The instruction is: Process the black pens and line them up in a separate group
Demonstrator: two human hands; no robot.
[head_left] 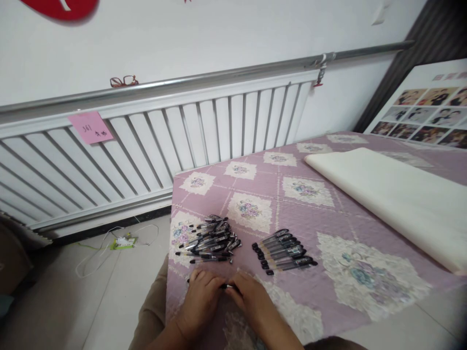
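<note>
My left hand [203, 294] is closed around the barrel of a black pen [225, 286], low over the near left part of the table. Right beside it, the fingers of my right hand [251, 294] pinch the pen's other end. Most of this pen is hidden by my fingers. Just beyond my left hand lies a loose pile of black pens [211, 240], pointing several ways and overlapping. To the right, capped pens [284, 250] lie side by side in a slanted row, close to my right hand but apart from it.
A purple floral cloth [251, 184] covers the table. A cream folded sheet [394, 194] lies at right, with a photo board [426, 107] behind it. Past the far edge stands a white radiator [219, 129] with a pink note [90, 128]. A power strip [124, 242] lies on the floor.
</note>
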